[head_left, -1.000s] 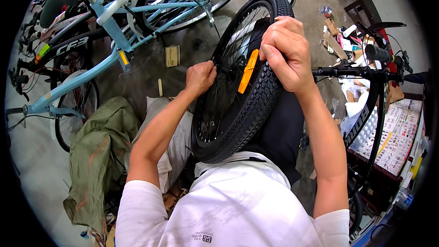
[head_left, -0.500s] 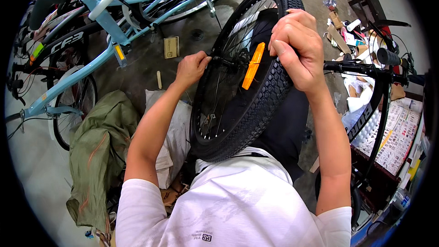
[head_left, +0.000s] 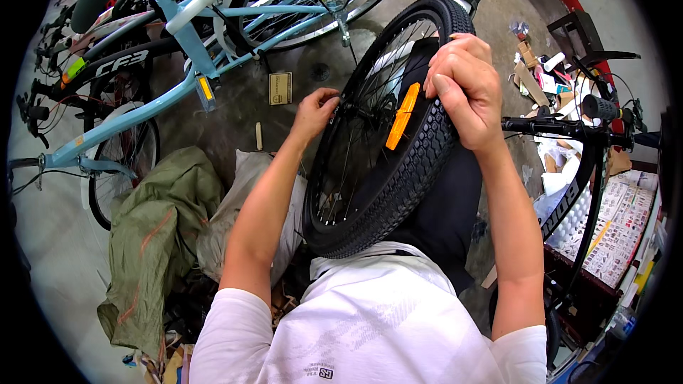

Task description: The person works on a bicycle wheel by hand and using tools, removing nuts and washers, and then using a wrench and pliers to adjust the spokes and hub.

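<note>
A black bicycle wheel [head_left: 423, 171] with a knobbly tyre leans tilted against my lap, between my arms. My right hand [head_left: 469, 89] is closed round its upper right rim and tyre, thumb on the outer side. An orange reflector [head_left: 403, 117] is fixed among the spokes just below those fingers. On the wheel's left side, my left hand [head_left: 314, 114] has thumb and fingers pinched together at the end of the axle by the hub [head_left: 366, 110]. The fingertips cover whatever small part is there.
A light-blue bicycle frame [head_left: 142, 110] stands to the left. A green sack [head_left: 167, 203] and a pale sack [head_left: 245, 185] lie below it. One small cardboard box [head_left: 280, 88] sits on the floor. To the right are black handlebars [head_left: 562, 126] and scattered scraps [head_left: 544, 85].
The whole view has shifted slightly. My left hand's fingers have turned at the axle end, the thumb now lower. My right hand keeps its hold on the wheel.
</note>
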The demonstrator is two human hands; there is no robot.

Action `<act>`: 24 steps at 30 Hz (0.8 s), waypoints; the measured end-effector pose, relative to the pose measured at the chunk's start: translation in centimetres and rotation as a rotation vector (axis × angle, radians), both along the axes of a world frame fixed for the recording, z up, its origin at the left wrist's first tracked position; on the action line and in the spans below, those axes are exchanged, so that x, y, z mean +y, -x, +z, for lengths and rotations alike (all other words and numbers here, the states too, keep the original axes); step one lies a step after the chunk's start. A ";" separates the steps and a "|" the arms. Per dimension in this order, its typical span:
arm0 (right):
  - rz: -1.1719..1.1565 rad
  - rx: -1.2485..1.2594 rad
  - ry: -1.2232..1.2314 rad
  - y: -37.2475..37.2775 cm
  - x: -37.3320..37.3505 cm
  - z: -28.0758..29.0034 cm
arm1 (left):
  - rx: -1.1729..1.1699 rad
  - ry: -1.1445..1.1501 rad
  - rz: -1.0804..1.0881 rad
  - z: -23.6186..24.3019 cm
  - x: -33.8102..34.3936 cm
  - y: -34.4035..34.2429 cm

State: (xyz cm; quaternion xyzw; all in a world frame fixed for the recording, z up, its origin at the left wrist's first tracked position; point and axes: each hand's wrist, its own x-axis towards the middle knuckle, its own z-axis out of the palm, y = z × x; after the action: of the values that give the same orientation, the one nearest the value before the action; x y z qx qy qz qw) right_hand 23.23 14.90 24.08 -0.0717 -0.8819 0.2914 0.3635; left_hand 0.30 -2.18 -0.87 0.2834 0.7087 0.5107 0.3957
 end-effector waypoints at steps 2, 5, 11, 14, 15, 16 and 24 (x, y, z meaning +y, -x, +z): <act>-0.012 -0.005 0.002 -0.4 0.1 -0.1 | 0.145 0.028 -0.039 0.5 0.5 -0.5; -0.014 -0.011 0.016 -1.2 0.4 -0.3 | 0.484 0.043 -0.039 2.0 1.1 -2.5; -0.010 0.000 0.006 -2.0 0.5 -0.5 | 0.425 0.092 -0.060 2.5 0.8 -2.5; -0.019 -0.015 0.017 -2.1 0.6 -0.7 | 0.109 0.084 -0.085 1.5 1.3 -1.1; -0.027 -0.015 0.024 -2.4 0.8 -0.8 | 0.008 0.158 -0.092 1.6 1.5 -1.3; -0.033 -0.012 0.031 -2.6 0.9 -0.9 | -0.090 0.232 -0.097 2.2 1.8 -1.4; -0.062 -0.003 0.016 -3.0 1.1 -1.1 | -0.277 0.280 -0.228 2.7 2.4 -0.1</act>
State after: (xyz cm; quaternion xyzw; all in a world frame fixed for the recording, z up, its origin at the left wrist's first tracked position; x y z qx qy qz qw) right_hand 26.20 15.97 23.02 -0.1027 -0.8774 0.2871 0.3704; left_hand 0.40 0.24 1.81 0.2310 0.6750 0.3933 0.5800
